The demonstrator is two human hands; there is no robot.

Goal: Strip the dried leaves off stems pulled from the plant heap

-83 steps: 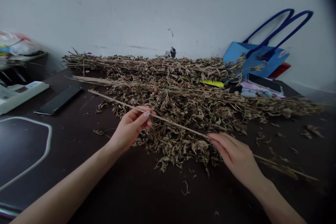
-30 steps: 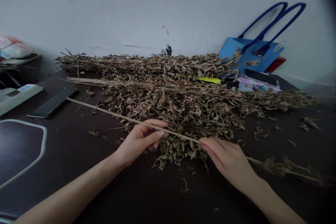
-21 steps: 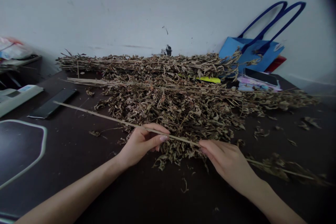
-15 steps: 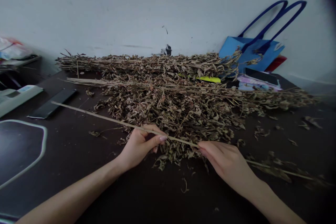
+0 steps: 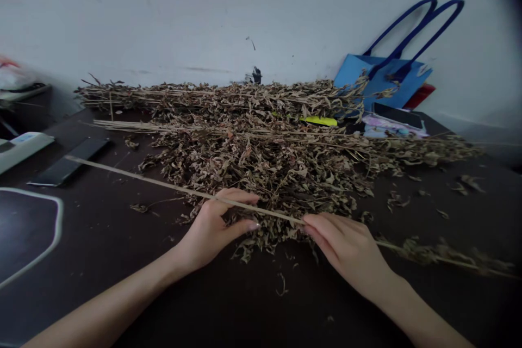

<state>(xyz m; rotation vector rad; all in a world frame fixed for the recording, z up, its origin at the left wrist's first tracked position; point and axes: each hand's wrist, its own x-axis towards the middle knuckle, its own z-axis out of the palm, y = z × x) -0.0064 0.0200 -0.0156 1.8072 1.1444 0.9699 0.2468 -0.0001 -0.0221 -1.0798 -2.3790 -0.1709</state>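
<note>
A long dried plant stem (image 5: 163,182) runs from the left over the table to my right hand (image 5: 346,242). That hand is closed, pinching the stem between thumb and fingers. Beyond it, the stem's leafy end (image 5: 444,254) stretches to the right. My left hand (image 5: 214,228) is open beside the stem, thumb and fingers apart, with the stem passing across the back of its fingers near the knuckles. Just behind both hands lies a loose heap of dried leaves (image 5: 244,168).
Bundled dried stalks (image 5: 196,99) lie along the wall. A blue bag (image 5: 354,73) stands at the back right, near a phone (image 5: 397,115) and a yellow object (image 5: 320,120). At left are a dark phone-like slab (image 5: 71,162) and a white-edged panel (image 5: 59,217). Leaf scraps (image 5: 281,285) dot the table.
My left thumb has come away from the stem and the fingers have spread. My right hand keeps its pinch. The whole view has shifted slightly, with things now further left.
</note>
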